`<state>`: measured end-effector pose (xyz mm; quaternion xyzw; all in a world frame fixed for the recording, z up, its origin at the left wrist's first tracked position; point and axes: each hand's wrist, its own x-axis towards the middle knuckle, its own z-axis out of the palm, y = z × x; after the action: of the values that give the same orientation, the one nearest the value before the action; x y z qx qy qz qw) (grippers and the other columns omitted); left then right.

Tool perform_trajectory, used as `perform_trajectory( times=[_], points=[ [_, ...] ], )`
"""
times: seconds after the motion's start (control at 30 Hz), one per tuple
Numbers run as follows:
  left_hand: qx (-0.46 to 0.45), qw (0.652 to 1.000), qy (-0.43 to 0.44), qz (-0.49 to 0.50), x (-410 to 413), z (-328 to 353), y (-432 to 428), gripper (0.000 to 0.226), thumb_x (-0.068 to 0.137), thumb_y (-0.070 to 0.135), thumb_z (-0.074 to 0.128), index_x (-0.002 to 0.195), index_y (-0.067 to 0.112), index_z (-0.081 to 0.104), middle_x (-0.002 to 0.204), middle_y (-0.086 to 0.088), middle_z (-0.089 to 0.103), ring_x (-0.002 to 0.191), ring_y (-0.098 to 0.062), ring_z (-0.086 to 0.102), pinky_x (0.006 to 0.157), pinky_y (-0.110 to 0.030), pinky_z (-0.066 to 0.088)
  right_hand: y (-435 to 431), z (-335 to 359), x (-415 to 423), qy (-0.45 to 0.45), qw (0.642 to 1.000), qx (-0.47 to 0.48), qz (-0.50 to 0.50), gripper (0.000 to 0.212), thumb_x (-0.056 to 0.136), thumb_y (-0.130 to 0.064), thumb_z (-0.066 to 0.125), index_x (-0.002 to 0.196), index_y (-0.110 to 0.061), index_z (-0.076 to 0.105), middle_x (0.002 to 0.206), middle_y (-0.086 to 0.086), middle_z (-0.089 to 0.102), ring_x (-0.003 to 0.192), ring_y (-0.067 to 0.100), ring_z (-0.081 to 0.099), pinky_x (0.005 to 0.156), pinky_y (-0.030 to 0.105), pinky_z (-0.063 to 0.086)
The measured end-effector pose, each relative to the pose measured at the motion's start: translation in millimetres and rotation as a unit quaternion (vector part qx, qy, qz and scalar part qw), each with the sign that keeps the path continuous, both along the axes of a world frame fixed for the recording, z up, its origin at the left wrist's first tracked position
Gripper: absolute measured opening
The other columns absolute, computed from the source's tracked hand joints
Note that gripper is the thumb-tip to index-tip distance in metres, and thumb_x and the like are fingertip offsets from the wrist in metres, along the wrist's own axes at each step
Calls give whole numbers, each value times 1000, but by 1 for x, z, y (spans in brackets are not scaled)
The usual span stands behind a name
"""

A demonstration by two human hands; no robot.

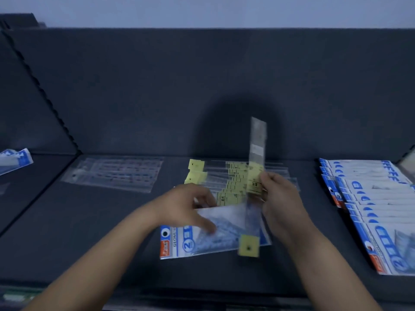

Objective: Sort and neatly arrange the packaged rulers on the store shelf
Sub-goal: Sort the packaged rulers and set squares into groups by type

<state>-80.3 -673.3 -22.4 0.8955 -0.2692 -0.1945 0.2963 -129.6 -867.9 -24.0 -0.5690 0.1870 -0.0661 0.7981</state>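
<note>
Yellow-tagged ruler pack (257, 140) is pinched upright by right hand (277, 194), likely so it can be sorted onto the yellow-tag pile (224, 182) just behind on the shelf (67, 221). Blue pack (224, 239) is gripped by left hand (190, 207), fingers curled, seemingly to steady it.

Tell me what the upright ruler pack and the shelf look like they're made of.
The upright ruler pack: likely clear glossy plastic sleeve, see-through with sheen; its yellow label matte, probably paper. The shelf: dark, matte, even; painted metal or board, cannot tell.
</note>
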Motion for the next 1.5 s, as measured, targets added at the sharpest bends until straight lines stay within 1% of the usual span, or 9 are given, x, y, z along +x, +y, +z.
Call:
perform_trajectory(
  times=[0.1, 0.2, 0.37, 0.6, 0.8, 1.07, 1.27, 1.4, 1.5],
  points=[
    [-69, 998, -14, 6, 0, 3, -11, 39, 74, 16, 80, 109, 25, 65, 103, 17, 62, 92, -5, 59, 78, -17, 47, 20, 0, 1, 2, 988, 136, -66, 13, 99, -7, 44, 94, -4, 55, 82, 9, 64, 68, 17, 62, 56, 24, 56],
    [-173, 977, 117, -50, 5, 11, -12, 43, 76, -1, 74, 115, 12, 63, 110, -7, 68, 101, -20, 64, 88, -26, 49, 31, -6, -1, -26, 972, 212, -99, 11, 98, -1, 42, 101, -2, 53, 87, 10, 62, 76, 17, 62, 66, 24, 55],
    [-328, 906, 264, 45, 17, 10, -10, 38, 80, 6, 55, 117, 6, 62, 102, -22, 69, 78, -28, 67, 75, -32, 56, 39, -22, -3, -56, 973, 133, -182, 17, 95, 1, 48, 104, -11, 40, 84, 9, 54, 75, 15, 60, 68, 22, 56],
    [-382, 906, 181, 21, 29, 1, -1, 37, 77, 24, 79, 110, 13, 67, 99, -14, 73, 77, -22, 68, 76, -30, 57, 38, -20, -5, -145, 969, 44, -195, 21, 89, 1, 60, 85, -11, 43, 69, 3, 68, 68, 15, 70, 66, 24, 57],
    [-401, 907, 98, 80, 34, -5, -5, 28, 77, 23, 79, 103, 17, 70, 85, -7, 72, 77, -21, 70, 72, -27, 58, 44, -26, -6, -143, 973, 61, -171, 18, 87, 1, 62, 92, -7, 47, 65, 7, 65, 65, 20, 68, 61, 25, 55],
    [-282, 955, 53, 74, 48, -7, 32, 14, 79, 0, 73, 88, 10, 74, 62, 2, 62, 52, -13, 57, 55, -22, 48, -10, -25, -14, -129, 960, -20, -248, 35, 83, 3, 65, 104, -20, 48, 75, -5, 70, 70, 13, 66, 59, 26, 55],
    [-75, 994, -61, 60, 47, -24, 30, 18, 72, 28, 83, 86, 28, 72, 87, 13, 69, 86, 3, 61, 71, -11, 42, -28, -36, -12, 48, 954, -277, -105, 28, 72, -13, 81, 90, -17, 60, 88, 5, 68, 72, 19, 67, 71, 37, 56],
    [-61, 989, -105, 83, 48, -31, 25, 17, 76, 32, 78, 86, 33, 64, 91, 18, 63, 90, 9, 55, 68, -3, 37, -27, -37, 3, 42, 914, -397, -68, 26, 73, -16, 80, 91, -17, 62, 85, -6, 66, 78, 3, 61, 64, 3, 42],
    [-71, 983, -147, 90, 48, -33, 21, 18, 78, 28, 77, 93, 29, 66, 98, 19, 58, 95, 0, 54, 72, -2, 34, -29, -34, 13, 16, 897, -440, -41, 23, 78, -16, 77, 94, -17, 62, 90, -8, 63, 79, -4, 57, 61, -4, 37]
  ],
)
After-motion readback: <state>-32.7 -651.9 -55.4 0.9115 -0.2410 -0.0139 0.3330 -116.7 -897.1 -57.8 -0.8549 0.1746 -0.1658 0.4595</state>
